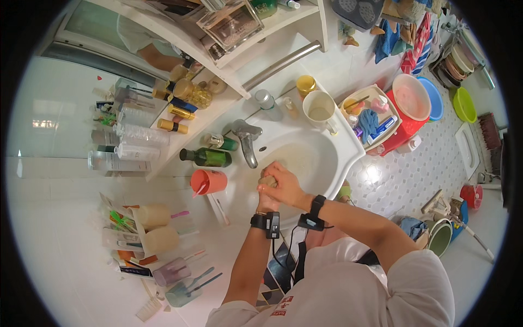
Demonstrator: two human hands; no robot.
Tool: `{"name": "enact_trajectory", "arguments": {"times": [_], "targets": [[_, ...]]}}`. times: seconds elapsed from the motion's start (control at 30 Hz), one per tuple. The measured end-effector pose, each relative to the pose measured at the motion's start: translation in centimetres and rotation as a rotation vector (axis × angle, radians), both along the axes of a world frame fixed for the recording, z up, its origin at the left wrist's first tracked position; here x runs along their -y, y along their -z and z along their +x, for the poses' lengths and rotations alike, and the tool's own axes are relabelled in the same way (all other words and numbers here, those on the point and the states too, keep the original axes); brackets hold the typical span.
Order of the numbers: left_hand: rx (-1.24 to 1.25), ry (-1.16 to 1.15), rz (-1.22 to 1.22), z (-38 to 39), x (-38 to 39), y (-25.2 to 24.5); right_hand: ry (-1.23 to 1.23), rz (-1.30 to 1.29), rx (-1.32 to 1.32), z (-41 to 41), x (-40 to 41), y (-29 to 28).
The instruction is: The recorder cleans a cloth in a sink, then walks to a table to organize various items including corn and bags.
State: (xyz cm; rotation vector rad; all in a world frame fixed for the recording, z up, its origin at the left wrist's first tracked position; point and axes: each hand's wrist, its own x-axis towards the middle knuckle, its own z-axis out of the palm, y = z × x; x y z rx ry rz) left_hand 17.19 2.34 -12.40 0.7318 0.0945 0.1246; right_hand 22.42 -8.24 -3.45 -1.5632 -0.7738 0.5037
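Both hands are together over the white washbasin (327,163), just in front of the chrome faucet (247,141). Between them is a small tan lump (268,181), possibly a bar of soap; the fingers cover part of it. My right hand (289,184) wraps over the lump from the right. From below, my left hand (267,202) is pressed against it, its fingers partly hidden by the right. Cloudy water seems to lie in the bowl. Each wrist wears a black strap with a small cabled device.
A coral cup (209,182), a green bottle (206,157) and a toothbrush (220,210) sit on the basin's left side. A white mug (319,109) stands on the back right corner. Beyond is a tray of toiletries (372,118). A metal rail (282,65) crosses above.
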Motion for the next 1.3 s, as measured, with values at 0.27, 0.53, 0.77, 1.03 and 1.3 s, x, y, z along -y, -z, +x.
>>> {"name": "enact_trajectory", "arguments": {"times": [0.27,0.53,0.77,1.03,1.3], "targets": [[0.0,-0.176,-0.07,-0.4,4.0,-1.2,0.191,-0.137,0.131,1.6,0.4,2.2],[-0.606,-0.332,-0.117,0.1,3.9,-2.1,0.159,-0.312,0.308,2.2,0.2,3.9],[-0.747,-0.531,-0.068,-4.1,0.1,-1.1,0.014,-0.613,0.496,4.7,-1.1,8.8],[-1.077,-0.46,0.072,-4.0,-2.9,-0.6,0.045,-0.775,0.889,4.8,-0.3,13.8],[-0.814,-0.439,0.101,-5.1,-4.7,6.0,-0.381,-0.847,0.156,4.7,-3.7,15.3]]}}
